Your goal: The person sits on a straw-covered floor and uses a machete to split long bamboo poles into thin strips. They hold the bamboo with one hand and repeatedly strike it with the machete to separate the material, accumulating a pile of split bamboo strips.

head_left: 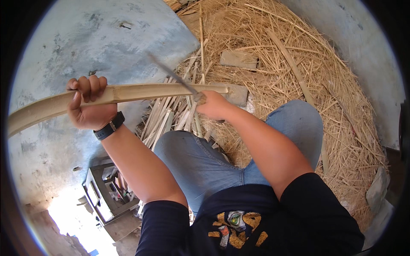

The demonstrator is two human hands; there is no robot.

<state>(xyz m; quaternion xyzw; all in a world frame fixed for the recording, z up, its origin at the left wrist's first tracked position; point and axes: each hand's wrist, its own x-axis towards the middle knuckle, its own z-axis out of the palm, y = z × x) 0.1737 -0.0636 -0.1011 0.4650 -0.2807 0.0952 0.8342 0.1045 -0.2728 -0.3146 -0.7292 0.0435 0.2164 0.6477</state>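
Observation:
My left hand (pixel 87 100), with a dark watch on its wrist, is wrapped round a long split bamboo strip (pixel 149 91). The strip is pale and hollowed like a channel; it bends away past the left edge of the view. Its right end lies over a flat block (pixel 238 94) on the floor, though whether they touch I cannot tell. Closed round a handle, my right hand (pixel 215 105) holds a knife (pixel 173 74). The narrow dark blade slants up and left across the strip near its right end, its tip blurred. My fingers partly hide the handle.
Thin bamboo shavings (pixel 273 85) cover much of the floor ahead and right. A second flat block (pixel 239 59) and a long bamboo piece (pixel 292 66) lie among them. Split sticks (pixel 160 117) are piled beside my left knee. A wall (pixel 106 34) rises left; a wooden frame (pixel 106 194) stands lower left.

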